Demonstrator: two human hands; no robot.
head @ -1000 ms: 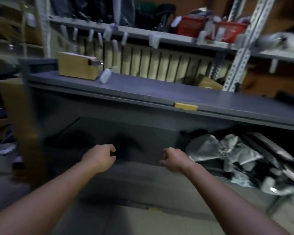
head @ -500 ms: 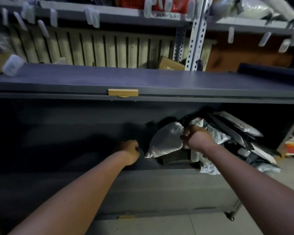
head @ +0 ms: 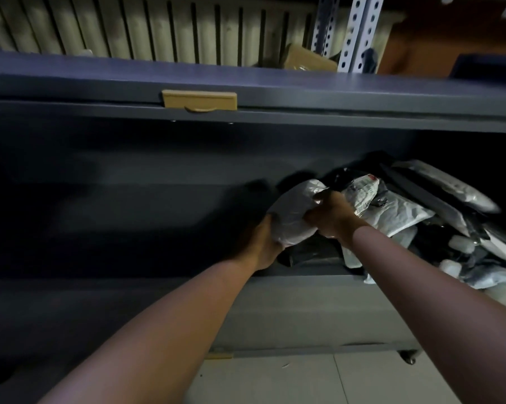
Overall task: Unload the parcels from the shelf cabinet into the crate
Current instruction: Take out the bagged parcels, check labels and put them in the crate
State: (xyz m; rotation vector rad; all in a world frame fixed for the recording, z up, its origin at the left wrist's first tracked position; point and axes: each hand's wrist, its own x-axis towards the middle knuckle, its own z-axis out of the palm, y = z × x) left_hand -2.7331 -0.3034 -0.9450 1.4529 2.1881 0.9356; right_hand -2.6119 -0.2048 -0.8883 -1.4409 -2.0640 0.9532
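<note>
In the shelf cabinet's (head: 304, 310) lower bay, both hands are holding one grey parcel (head: 292, 217): the left hand (head: 263, 243) is cupping its lower edge and the right hand (head: 332, 217) is curling over its upper side. The parcel pile (head: 406, 211) is crowding the bay's right end. A cardboard box (head: 307, 61) is sitting on the cabinet's top.
</note>
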